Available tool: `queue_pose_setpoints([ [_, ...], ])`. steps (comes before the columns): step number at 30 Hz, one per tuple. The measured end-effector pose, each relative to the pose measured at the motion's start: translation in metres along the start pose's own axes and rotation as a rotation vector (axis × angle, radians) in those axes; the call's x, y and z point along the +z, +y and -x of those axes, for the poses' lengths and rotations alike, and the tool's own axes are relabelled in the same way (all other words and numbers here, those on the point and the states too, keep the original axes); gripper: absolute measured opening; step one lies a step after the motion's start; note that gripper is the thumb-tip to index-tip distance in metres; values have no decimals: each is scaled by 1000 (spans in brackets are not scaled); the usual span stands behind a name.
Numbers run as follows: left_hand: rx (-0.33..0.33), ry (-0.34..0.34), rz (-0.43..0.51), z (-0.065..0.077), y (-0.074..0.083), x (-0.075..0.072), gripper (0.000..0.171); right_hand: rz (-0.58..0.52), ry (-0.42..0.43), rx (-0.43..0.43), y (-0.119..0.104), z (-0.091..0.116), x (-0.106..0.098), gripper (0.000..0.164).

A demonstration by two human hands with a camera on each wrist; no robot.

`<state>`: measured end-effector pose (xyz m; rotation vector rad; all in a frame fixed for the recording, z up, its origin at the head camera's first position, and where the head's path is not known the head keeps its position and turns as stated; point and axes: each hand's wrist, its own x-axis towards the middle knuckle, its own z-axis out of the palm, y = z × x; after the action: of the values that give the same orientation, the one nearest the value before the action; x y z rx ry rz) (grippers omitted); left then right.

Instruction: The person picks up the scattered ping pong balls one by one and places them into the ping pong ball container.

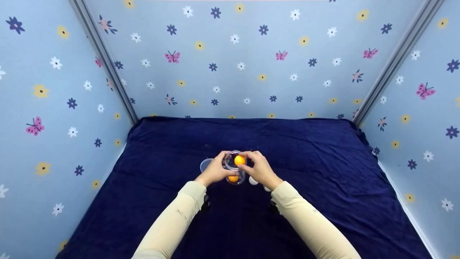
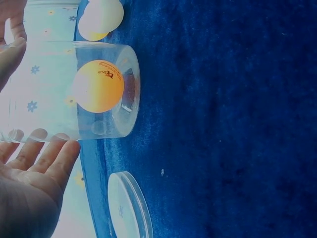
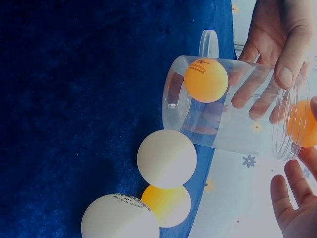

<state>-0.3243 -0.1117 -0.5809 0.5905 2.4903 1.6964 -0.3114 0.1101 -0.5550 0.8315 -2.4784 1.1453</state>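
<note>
My left hand point(image 1: 215, 169) grips a clear plastic jar point(image 3: 208, 119) around its side near the mouth, thumb on one side and fingers on the other. An orange ping-pong ball point(image 3: 206, 80) with dark print lies inside, at the jar's bottom. A second orange ping-pong ball point(image 1: 239, 160) is pinched between thumb and fingers of my right hand point(image 1: 261, 169), right at the jar's open mouth. The jar stands upright, its base close over the dark blue cloth.
A clear round lid point(image 2: 130, 206) lies left of the jar. To the right, two white ping-pong balls, one nearer the jar point(image 3: 167, 158), and another orange ball point(image 3: 171, 206) sit on the blue cloth point(image 1: 309, 144). Flower-patterned walls point(image 1: 251, 43) enclose the back and sides.
</note>
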Motion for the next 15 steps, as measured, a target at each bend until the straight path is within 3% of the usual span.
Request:
queue_pose_setpoints([
  [15, -28, -13, 26, 0, 0, 0, 82, -3, -7, 20, -1, 0, 2, 36],
])
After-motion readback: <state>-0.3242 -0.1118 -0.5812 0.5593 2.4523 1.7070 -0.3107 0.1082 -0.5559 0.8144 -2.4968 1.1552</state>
